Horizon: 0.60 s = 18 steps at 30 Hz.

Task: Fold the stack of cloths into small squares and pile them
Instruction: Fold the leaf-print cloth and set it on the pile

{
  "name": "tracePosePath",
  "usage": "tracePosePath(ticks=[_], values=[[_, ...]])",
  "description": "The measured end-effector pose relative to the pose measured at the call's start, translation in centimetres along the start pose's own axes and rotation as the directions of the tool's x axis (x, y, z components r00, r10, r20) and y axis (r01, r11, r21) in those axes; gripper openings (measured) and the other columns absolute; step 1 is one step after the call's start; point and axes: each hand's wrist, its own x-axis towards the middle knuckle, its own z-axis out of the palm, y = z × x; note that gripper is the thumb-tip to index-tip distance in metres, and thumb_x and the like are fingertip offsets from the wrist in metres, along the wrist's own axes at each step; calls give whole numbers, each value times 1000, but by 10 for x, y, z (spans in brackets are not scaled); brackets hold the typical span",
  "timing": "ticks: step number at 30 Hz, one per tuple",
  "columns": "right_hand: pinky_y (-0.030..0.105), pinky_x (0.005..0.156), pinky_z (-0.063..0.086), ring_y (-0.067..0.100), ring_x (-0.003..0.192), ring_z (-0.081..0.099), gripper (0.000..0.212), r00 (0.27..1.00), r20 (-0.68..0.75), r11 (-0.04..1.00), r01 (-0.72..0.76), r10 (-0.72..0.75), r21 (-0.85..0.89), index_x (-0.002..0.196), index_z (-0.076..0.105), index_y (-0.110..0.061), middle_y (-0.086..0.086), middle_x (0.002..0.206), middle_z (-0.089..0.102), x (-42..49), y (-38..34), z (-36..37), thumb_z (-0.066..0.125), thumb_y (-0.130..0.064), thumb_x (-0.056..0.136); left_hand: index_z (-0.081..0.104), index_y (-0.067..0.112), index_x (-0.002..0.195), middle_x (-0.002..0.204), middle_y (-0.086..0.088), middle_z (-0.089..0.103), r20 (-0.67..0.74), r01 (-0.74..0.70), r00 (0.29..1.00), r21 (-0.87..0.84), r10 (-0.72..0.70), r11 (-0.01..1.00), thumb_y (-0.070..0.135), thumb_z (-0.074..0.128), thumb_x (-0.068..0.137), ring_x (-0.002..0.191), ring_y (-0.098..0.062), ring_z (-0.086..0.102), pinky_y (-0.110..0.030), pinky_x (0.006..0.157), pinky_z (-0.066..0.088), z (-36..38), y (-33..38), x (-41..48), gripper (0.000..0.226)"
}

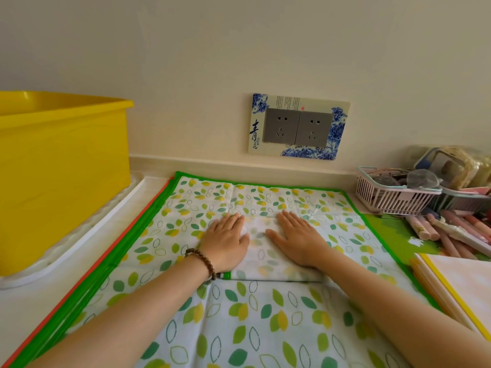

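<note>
green-leaf folded cloth under flat hands

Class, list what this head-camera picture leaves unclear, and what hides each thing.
Head view, all:
- Inside of the yellow tub: hidden by its own wall, cut by the left edge.
- How many cloths are in the spread stack: the top leaf cloth covers them; only edges show.
- Layers in the folded cloth: left hand and right hand press flat on it.
- Contents of the pink basket: too small, cluttered.
- The yellow-edged pile: cut by the right edge.
</note>
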Motion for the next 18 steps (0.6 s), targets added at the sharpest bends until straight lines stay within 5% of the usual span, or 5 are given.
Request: tracePosePath(ticks=[7, 10, 14, 18], values=[[32, 117, 6, 18, 146, 6, 76, 990, 17, 983, -140, 139, 119, 151, 3, -14, 3, 159, 3, -9, 12, -9, 27, -58, 94, -2, 18, 151, 158, 3, -11, -7, 0, 1000, -19, 0, 1000, 40, 13, 101, 145, -12, -11, -32, 117, -7, 1, 0, -1, 57], [36, 111, 26, 24, 139, 30, 69, 975, 7, 890, -205, 221, 407, 149, 18, -14, 7, 153, 27, -13, 15, -24, 47, -43, 94, -3, 19, 151, 158, 3, -11, -14, 8, 1000, -23, -8, 1000, 44, 14, 100, 145, -15, -12, -33, 117, -6, 1, 0, -1, 59], [31, 81, 51, 23, 98, 61, 51, 932, -30, 756, -273, 360, 595, 133, 49, -4, 11, 119, 62, -22, 29, -47, 62, -26, 89, -5, 19, 151, 158, 3, -13, -7, 11, 1000, -33, -11, 999, 46, 14, 99, 145, -17, -12, -35, 118, -5, 2, -1, -1, 61], [25, 64, 57, 18, 66, 65, 32, 891, 196, 648, -435, 410, 625, 111, 63, 4, 6, 83, 67, -31, 23, -59, 65, -18, 87, -7, 15, 150, 157, 0, -15, -9, 12, 1000, -30, -13, 999, 46, 14, 99, 145, -18, -12, -34, 117, -5, 2, -1, 0, 63]])
